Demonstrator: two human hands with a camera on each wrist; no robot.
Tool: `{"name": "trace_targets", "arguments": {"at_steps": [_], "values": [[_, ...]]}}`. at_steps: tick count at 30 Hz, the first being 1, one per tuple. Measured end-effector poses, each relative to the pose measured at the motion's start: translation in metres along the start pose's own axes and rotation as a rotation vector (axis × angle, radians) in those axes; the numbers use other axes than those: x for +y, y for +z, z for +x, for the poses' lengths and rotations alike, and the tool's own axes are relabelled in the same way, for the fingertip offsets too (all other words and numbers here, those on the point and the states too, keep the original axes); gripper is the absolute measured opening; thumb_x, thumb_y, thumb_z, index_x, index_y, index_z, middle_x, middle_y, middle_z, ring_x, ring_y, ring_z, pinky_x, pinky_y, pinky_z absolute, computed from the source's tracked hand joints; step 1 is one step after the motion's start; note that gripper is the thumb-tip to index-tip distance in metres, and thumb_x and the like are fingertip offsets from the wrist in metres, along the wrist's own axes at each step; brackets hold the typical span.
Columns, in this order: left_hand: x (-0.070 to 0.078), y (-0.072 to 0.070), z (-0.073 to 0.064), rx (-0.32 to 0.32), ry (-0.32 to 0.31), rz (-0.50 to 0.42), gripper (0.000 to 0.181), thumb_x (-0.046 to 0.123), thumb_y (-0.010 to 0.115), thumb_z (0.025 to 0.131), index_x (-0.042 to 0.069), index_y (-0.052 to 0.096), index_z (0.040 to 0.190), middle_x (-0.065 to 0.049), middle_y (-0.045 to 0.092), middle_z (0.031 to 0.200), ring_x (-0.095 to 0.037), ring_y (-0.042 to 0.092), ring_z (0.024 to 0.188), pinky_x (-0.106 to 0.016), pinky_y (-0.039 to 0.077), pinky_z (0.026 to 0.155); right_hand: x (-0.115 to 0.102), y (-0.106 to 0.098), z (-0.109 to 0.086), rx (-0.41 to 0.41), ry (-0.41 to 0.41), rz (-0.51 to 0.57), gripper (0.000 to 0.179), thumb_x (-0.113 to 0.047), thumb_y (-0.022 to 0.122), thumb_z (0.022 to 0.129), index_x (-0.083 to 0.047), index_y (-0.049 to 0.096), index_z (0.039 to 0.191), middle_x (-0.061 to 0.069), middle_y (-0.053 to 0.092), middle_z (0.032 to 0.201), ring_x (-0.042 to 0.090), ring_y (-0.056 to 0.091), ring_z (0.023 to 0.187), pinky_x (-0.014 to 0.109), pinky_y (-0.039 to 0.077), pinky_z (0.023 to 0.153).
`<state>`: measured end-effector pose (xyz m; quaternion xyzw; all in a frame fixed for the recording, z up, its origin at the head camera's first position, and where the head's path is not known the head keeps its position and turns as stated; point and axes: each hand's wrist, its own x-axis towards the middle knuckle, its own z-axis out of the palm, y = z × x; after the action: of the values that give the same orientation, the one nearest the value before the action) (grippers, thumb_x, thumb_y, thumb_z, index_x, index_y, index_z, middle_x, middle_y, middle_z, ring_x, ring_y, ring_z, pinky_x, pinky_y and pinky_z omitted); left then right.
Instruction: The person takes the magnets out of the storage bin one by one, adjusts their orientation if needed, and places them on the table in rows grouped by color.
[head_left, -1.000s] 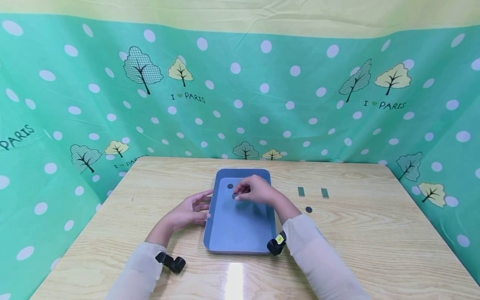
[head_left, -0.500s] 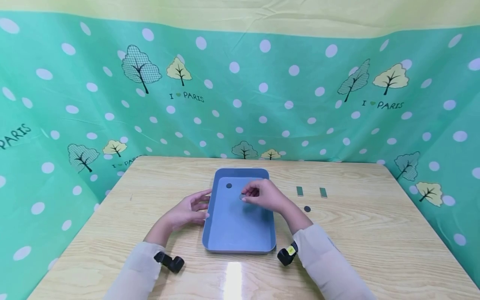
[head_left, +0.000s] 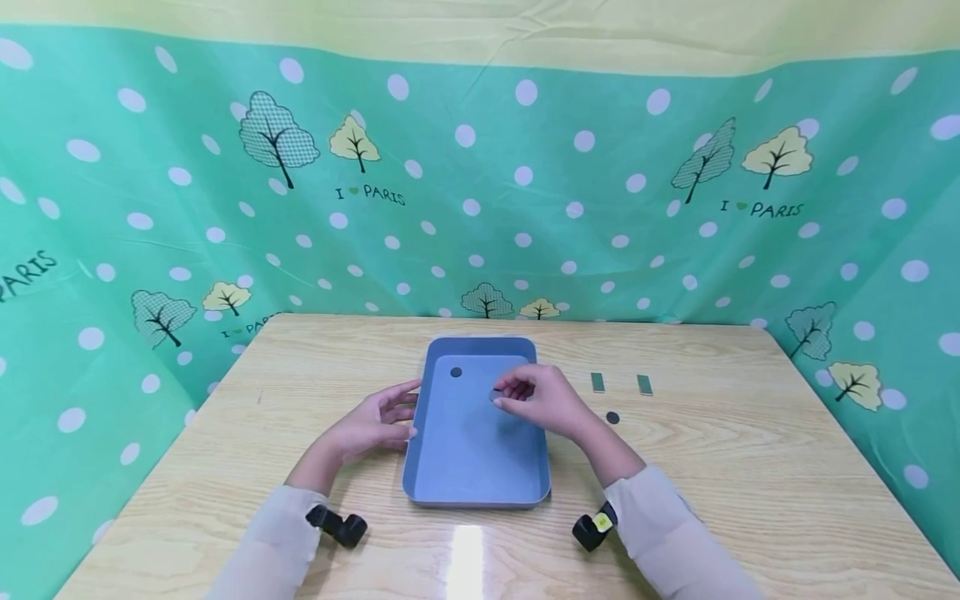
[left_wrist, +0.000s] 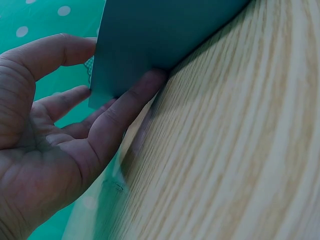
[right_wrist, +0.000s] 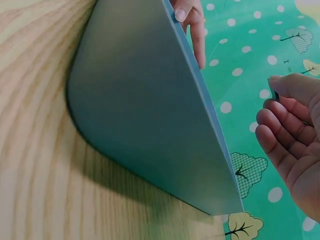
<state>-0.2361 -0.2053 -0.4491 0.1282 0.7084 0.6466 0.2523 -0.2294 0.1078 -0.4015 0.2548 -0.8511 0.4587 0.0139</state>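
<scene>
A blue-grey rectangular tray (head_left: 480, 467) lies on the table. My left hand (head_left: 371, 429) rests along its left wall, thumb tip at the rim and loosely extended fingers touching the outer side, as the left wrist view shows. Over the tray's right half, my right hand (head_left: 543, 402) pinches a small dark round disc (head_left: 496, 395) between thumb and fingertips. In the right wrist view the disc (right_wrist: 273, 90) appears edge-on, raised above the rim. Another dark disc (head_left: 456, 372) lies on the tray floor near the far left corner.
Right of the tray, two small green rectangular pieces (head_left: 597, 382) lie apart on the wooden table (head_left: 712, 492), with a dark disc (head_left: 612, 417) nearer. A green dotted curtain (head_left: 420, 250) hangs behind and at the sides.
My right hand has drawn back to the right and slightly nearer over the tray, still pinching the disc. My left hand has stayed at the tray's left wall.
</scene>
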Motion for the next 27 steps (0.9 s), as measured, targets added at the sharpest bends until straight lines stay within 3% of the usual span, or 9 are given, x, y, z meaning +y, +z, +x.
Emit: {"name": "trace_targets", "arguments": {"at_steps": [13, 27], "values": [[0.000, 0.000, 0.000, -0.006, 0.002, 0.005, 0.084, 0.000, 0.068, 0.086, 0.009, 0.021, 0.155, -0.024, 0.030, 0.153, -0.042, 0.037, 0.135, -0.047, 0.055, 0.089, 0.006, -0.006, -0.018, 0.095, -0.049, 0.015, 0.014, -0.006, 0.075, 0.083, -0.006, 0.073, 0.097, -0.003, 0.067, 0.085, 0.012, 0.062, 0.077, 0.034, 0.057, 0.069], [0.000, 0.000, 0.000, -0.011, 0.002, -0.014, 0.084, -0.002, 0.067, 0.086, 0.009, 0.021, 0.155, -0.024, 0.028, 0.153, -0.043, 0.036, 0.135, -0.048, 0.055, 0.088, 0.012, -0.020, -0.033, 0.182, -0.101, -0.006, 0.016, -0.002, 0.076, 0.081, -0.005, 0.073, 0.097, -0.004, 0.068, 0.085, 0.010, 0.062, 0.074, 0.031, 0.057, 0.066]]}}
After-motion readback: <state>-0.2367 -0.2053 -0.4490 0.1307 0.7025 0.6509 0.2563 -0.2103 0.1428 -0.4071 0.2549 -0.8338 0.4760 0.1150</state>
